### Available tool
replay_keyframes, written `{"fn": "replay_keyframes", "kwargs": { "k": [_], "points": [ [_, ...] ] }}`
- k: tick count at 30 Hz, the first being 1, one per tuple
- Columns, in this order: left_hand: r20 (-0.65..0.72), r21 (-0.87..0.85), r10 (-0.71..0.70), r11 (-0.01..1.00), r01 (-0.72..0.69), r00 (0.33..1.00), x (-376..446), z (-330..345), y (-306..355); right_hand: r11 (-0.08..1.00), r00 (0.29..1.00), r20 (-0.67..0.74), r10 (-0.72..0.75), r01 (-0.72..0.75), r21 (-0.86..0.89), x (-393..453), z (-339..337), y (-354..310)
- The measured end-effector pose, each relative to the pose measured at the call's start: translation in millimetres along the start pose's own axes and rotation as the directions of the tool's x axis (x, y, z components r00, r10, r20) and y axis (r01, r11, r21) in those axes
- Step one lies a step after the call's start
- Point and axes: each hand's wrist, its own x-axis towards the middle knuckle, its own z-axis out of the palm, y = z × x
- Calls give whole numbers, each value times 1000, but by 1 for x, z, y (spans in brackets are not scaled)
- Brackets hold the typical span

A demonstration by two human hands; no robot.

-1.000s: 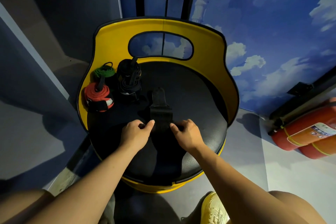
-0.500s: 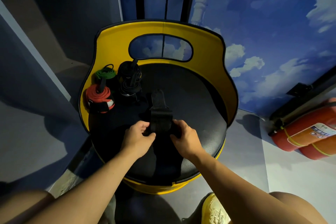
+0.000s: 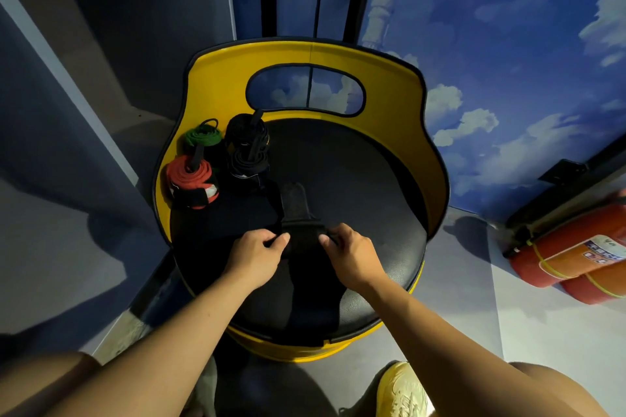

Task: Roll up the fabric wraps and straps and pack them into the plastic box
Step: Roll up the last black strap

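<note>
Currently logged: black wrap [image 3: 301,237] on the stool seat [image 3: 372,200], long axis running straight away from me, tab end far. I see left hand [image 3: 259,256] and right hand [image 3: 349,256] pinching the partly formed roll's two ends, equally near. No plastic box in view.

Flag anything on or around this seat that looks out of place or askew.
Two red fire extinguishers lie on their sides on the floor at the right, not standing or mounted. On the seat, the red roll, green roll and black rolls stand tidy.
</note>
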Motion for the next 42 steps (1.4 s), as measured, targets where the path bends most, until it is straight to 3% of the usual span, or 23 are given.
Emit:
{"fn": "replay_keyframes", "kwargs": {
  "k": [6, 9, 14, 20, 30, 32, 36, 42],
  "points": [
    [-169, -210, -46, 978, 10, 985, 8, 8, 10, 998, 992, -127, -20, 11, -68, 19, 10, -3],
    [-136, -309, -75, 951, 30, 988, 9, 8, 12, 999, 987, -159, -28, 34, 31, 20, 10, -10],
    [-40, -270, -49, 962, 36, 998, 5, 6, 7, 997, 989, -144, 19, -9, 72, 18, 9, -11],
    [34, -271, -36, 962, 44, 999, -2, -1, -1, 994, 999, 28, 31, -33, 107, 8, -3, -10],
    [94, -285, -34, 957, 60, 995, -16, -9, 2, 991, 996, 87, -16, 4, 135, -7, -5, -1],
    [134, -354, -82, 927, 125, 988, -14, -9, 5, 985, 997, 74, 28, -40, 170, -3, -1, -1],
    [266, -564, -174, 769, 300, 948, -6, -10, 13, 876, 975, 85, 206, -222, 429, 7, 4, -7],
    [331, -709, -215, 586, 393, 919, -1, -15, 18, 714, 953, 154, 260, -297, 634, 16, -3, -20]
  ]
}}
